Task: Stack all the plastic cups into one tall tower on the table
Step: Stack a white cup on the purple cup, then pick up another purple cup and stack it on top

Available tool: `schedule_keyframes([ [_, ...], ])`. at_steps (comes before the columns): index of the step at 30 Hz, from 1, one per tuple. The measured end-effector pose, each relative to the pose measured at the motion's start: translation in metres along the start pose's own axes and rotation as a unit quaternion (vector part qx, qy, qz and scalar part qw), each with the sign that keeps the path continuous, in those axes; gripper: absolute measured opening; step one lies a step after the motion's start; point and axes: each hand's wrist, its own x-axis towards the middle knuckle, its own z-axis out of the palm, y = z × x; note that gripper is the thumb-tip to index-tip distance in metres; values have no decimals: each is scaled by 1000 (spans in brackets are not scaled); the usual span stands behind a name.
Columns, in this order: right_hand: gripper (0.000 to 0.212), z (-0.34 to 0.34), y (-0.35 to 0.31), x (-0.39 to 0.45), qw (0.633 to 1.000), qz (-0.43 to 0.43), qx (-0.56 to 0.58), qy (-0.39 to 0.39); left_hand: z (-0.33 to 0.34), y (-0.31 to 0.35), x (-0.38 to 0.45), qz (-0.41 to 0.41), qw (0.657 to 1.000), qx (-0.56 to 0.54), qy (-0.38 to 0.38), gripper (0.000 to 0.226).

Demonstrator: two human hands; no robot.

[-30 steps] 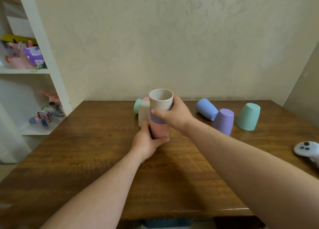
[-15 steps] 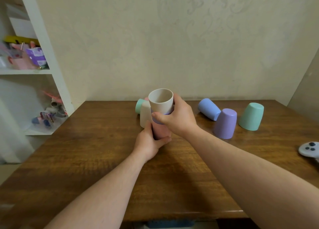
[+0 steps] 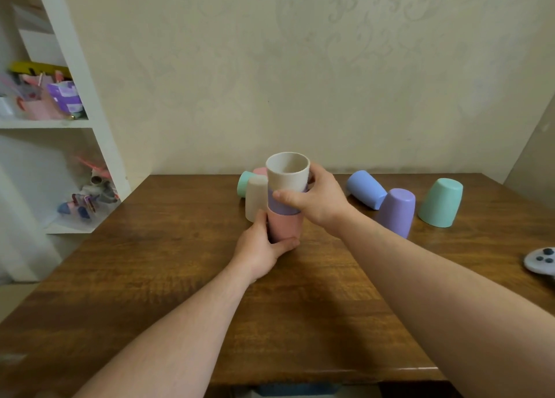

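A nested stack stands upright at the table's middle: a pink cup (image 3: 284,226) at the bottom, a purple cup (image 3: 277,204) in it, a beige cup (image 3: 287,172) on top. My left hand (image 3: 260,247) grips the pink cup's base. My right hand (image 3: 315,199) wraps the beige and purple cups from the right. Behind the stack stand an upside-down beige cup (image 3: 255,198), a green cup (image 3: 244,183) on its side and a sliver of another pink cup (image 3: 260,171). To the right lie a blue cup (image 3: 365,188), an upside-down purple cup (image 3: 396,211) and an upside-down green cup (image 3: 440,202).
The wooden table (image 3: 180,271) meets a cream wall at the back. A white shelf unit (image 3: 75,103) with small clutter stands at the left. A white game controller (image 3: 540,262) lies at the table's right edge.
The beige cup has sunk slightly deeper into the purple cup under my right hand. My left hand keeps its hold on the pink cup.
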Motion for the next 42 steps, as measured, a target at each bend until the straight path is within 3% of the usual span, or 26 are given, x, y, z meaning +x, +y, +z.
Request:
schedule_keyframes([
  [7,52,4,3,0,1000,8,-10,12,3,-2,1,1,1000,13,6,66],
  [13,69,7,8,-2,999,23,-18,19,6,-5,2,15,999,43,16,68],
  [15,86,0,6,-7,999,26,-20,-11,9,-6,2,18,998,61,24,71],
  [18,131,-29,-3,-20,995,40,-92,-28,12,1,4,15,995,87,33,76],
  [19,129,-43,-5,-21,990,40,-131,-12,12,6,6,10,995,95,23,76],
  [24,77,-126,0,-12,942,58,-322,80,30,28,19,6,994,107,-19,79],
  [27,83,-145,21,-14,899,156,-409,9,48,30,16,14,994,107,1,82],
  [30,88,-145,52,-23,850,179,-492,-63,56,27,11,30,994,103,29,82],
  [36,68,-134,51,-23,852,112,-511,-37,57,26,7,37,992,111,49,82],
  [39,63,-125,44,-19,886,111,-448,-33,56,26,6,34,993,104,47,82],
  [42,78,-117,43,-23,910,150,-386,-33,55,25,3,39,992,103,54,79],
])
